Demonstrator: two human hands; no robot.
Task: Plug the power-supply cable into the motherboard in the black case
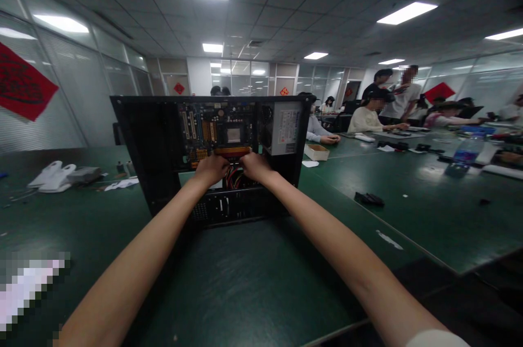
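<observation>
An open black computer case point(133, 156) stands on its edge before me, its inside facing me. Within it is a motherboard point(241, 113) with a bare square processor socket area point(234, 135). A red and orange memory module point(232, 151) lies across the board below that square. My left hand point(212, 169) is closed at the module's left end, with the fingers curled. At its right end my right hand point(255, 166) is closed too; both sets of fingertips are partly hidden. Coloured cables point(235, 179) hang just below my hands. A grey power supply point(285, 129) sits at upper right.
The case stands on a green table point(245, 281). White plastic bags point(53, 176) and a grey box point(84, 175) lie left. To the right are a small open box point(316, 152), a black object point(369, 199) and a water bottle point(466, 151). Several people sit or stand beyond.
</observation>
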